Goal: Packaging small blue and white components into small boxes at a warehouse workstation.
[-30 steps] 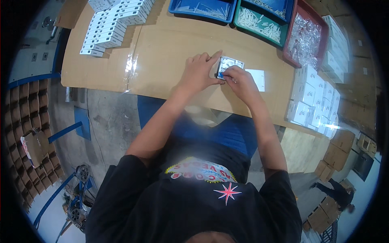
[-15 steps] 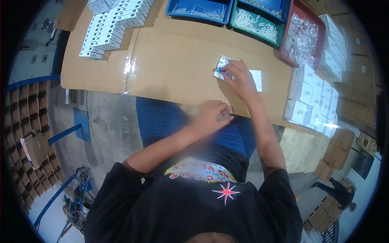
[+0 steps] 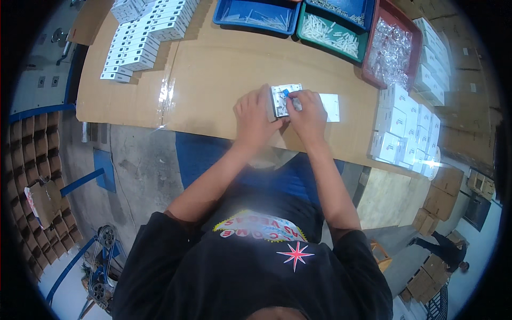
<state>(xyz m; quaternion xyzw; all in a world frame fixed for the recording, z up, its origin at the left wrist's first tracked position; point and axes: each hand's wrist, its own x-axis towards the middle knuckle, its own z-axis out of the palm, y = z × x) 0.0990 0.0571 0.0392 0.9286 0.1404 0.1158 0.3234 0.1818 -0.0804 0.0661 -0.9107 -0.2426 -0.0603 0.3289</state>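
Note:
A small open white box (image 3: 278, 101) with printed faces lies on the cardboard-covered table, its plain white flap (image 3: 330, 108) spread out to the right. My left hand (image 3: 252, 118) grips the box from its left side, index finger along the edge and thumb at the near corner. Over the box, my right hand (image 3: 310, 114) is closed in a pinch at a small blue piece (image 3: 286, 93). The fingers cover part of that piece and most of the box's inside, so its exact kind cannot be made out.
Stacked white boxes stand at the far left (image 3: 140, 50) and the right edge (image 3: 397, 120). Along the back are a blue bin (image 3: 256, 25) of clear sticks, a green bin (image 3: 328, 49) of white plugs and a red bin (image 3: 376, 80) of clear packets. A person (image 3: 448, 253) is far off right.
My left hand has moved up from the table's near edge to the box's left side. The box has turned and shifted slightly left and nearer, with my right hand still at the blue piece.

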